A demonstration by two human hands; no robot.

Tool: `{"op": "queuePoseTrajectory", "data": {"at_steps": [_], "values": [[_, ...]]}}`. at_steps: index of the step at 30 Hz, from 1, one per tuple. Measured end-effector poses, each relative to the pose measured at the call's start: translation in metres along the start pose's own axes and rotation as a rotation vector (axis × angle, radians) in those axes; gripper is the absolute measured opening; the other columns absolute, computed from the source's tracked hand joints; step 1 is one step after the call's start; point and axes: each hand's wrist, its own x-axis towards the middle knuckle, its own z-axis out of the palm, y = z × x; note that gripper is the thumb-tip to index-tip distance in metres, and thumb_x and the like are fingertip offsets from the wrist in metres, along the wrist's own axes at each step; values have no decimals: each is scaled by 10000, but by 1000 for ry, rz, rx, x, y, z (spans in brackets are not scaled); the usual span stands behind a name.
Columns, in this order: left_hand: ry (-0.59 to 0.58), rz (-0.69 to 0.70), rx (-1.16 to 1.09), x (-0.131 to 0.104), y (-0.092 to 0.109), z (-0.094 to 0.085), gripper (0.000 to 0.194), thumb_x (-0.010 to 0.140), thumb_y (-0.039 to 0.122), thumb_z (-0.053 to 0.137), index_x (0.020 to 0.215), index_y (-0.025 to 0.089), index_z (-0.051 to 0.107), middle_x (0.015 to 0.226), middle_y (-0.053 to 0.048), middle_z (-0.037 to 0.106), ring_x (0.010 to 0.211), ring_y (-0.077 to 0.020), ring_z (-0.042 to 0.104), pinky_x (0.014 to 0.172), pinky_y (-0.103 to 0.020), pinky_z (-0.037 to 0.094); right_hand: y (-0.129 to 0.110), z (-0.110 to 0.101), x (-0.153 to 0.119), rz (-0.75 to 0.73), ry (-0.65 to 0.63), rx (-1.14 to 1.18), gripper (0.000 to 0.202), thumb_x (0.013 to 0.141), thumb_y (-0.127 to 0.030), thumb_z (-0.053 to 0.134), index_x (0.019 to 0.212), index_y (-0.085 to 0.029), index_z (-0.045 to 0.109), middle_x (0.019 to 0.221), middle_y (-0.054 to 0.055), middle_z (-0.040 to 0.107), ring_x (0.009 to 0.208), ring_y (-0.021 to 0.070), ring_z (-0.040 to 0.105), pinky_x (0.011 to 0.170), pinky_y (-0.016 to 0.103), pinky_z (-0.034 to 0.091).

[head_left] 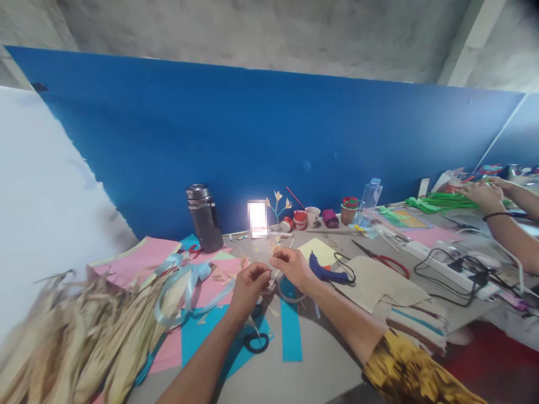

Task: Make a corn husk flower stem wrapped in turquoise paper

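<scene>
My left hand [251, 285] and my right hand [292, 268] meet over the middle of the table, fingertips pinched close together. A small pale flower [275, 244], which looks made of dried husk, shows just above my right fingertips, and the right hand seems to grip it by its base. What the left fingers pinch is too small to make out. Below my hands lie black-handled scissors [256, 342], partly covered by the left hand, and a roll of tape [290, 289] beside a blue paper strip [292, 331]. A blue glue gun [326, 270] rests right of my right hand.
Dried corn husks [63, 336] and light-blue ribbon [191, 286] lie at left. A dark flask [204, 219], a stem with husk flowers [277, 207], a paper cup [312, 216] and a bottle [370, 202] line the back. At right are red-handled scissors [389, 262], a power strip [450, 269] and another person's hands [484, 196].
</scene>
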Motion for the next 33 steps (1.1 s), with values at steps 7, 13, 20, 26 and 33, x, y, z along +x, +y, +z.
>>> {"op": "queuePoseTrajectory", "data": {"at_steps": [7, 13, 20, 26, 33], "values": [[-39, 27, 33, 2, 0, -1, 184, 704, 350, 685, 720, 170, 651, 598, 31, 555, 513, -97, 471, 520, -221, 392, -1, 3, -2, -30, 56, -13, 200, 739, -338, 621, 626, -183, 564, 691, -3, 595, 619, 128, 498, 591, 249, 404], [-88, -28, 25, 4, -4, -2, 196, 705, 355, 680, 701, 167, 628, 551, 33, 543, 474, -97, 469, 497, -222, 373, -5, 5, -7, -6, 86, -110, 191, 739, -337, 592, 632, -187, 543, 611, -20, 549, 575, 123, 466, 563, 246, 380], [-79, -20, 34, 4, -2, -4, 206, 681, 362, 703, 660, 167, 641, 535, 9, 564, 480, -114, 492, 507, -236, 397, -6, 6, -9, 2, 88, -142, 220, 745, -354, 600, 620, -190, 524, 578, -37, 492, 559, 116, 430, 560, 245, 358], [381, -21, -159, 18, 4, -29, 244, 634, 366, 726, 672, 177, 577, 549, 27, 554, 514, -97, 503, 529, -216, 433, 7, -14, 6, 99, 52, -223, 236, 801, -379, 575, 730, -168, 653, 624, -13, 591, 576, 126, 485, 565, 240, 372], [440, -84, -288, 21, -3, -33, 304, 582, 376, 761, 649, 171, 546, 508, 38, 526, 471, -83, 478, 489, -213, 415, -1, 6, 12, 141, -392, -1062, 210, 811, -342, 626, 871, -178, 743, 982, 138, 736, 917, 281, 682, 738, 332, 467]]}}
